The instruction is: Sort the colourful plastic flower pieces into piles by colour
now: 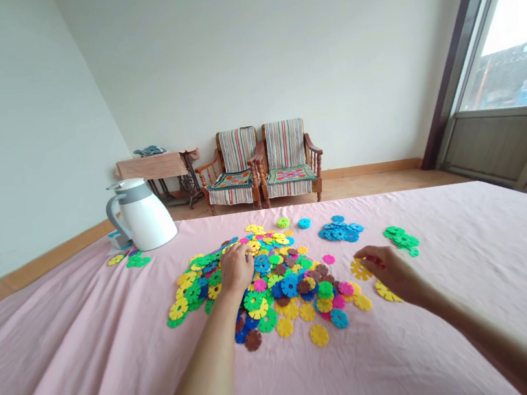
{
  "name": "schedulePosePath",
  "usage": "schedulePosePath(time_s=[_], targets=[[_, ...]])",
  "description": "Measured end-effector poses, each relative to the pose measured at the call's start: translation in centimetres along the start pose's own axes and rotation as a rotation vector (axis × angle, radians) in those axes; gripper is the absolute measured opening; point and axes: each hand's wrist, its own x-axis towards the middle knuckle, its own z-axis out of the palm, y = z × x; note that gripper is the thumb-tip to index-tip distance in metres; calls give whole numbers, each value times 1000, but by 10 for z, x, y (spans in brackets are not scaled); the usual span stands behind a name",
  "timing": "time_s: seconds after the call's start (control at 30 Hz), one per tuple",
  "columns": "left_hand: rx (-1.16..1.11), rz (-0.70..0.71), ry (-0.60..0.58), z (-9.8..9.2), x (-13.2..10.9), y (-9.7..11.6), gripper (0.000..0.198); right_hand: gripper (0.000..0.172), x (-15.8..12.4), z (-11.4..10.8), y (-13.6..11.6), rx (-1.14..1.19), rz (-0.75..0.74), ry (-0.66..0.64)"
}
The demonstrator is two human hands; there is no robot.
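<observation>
Plastic discs (275,281) lie in mixed pile on pink cloth (477,291), in front of person. Left hand (237,266) rests on pile, fingers bent down; whether it grasps any disc, cannot tell. Right hand (384,262) pinches yellow disc (359,270) by rim, just beside yellow group (387,292). Blue group (339,231) and green group (401,238) lie apart from pile, probably so that colours do not mix. Discs look thin, round, with notched rim and middle hole; also brown and pink ones.
</observation>
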Motion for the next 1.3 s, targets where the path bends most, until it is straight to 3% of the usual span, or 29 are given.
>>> schedulePosePath(time_s=[0.13, 0.27, 0.4, 0.57, 0.7, 0.8, 0.97, 1.17, 1.3], targets=[[-5, 5, 7, 2, 0, -1, 16, 31, -8, -18, 42, 6, 59, -2], [-7, 5, 13, 3, 0, -2, 16, 32, -6, -14, 49, -6, 59, 62], [-4, 2, 14, 3, 0, -2, 18, 26, -4, 8, 5, 1, -11, 48], [-3, 4, 8, 1, -1, -1, 18, 20, -15, 39, -88, 39, -285, -179], [-6, 5, 6, 0, -1, -1, 18, 11, -15, 67, -130, 8, -409, -268], [-7, 2, 8, 0, -1, -2, 18, 10, -7, 86, -142, -41, -439, -267], [-13, 4, 10, 2, -1, -4, 18, 28, 4, 99, -151, -107, -554, -313], [-14, 7, 11, 3, -1, -4, 18, 16, -3, 89, -138, -230, -621, -308], [-13, 3, 10, 2, -2, -3, 18, 18, -13, 72, -123, -296, -625, -323]])
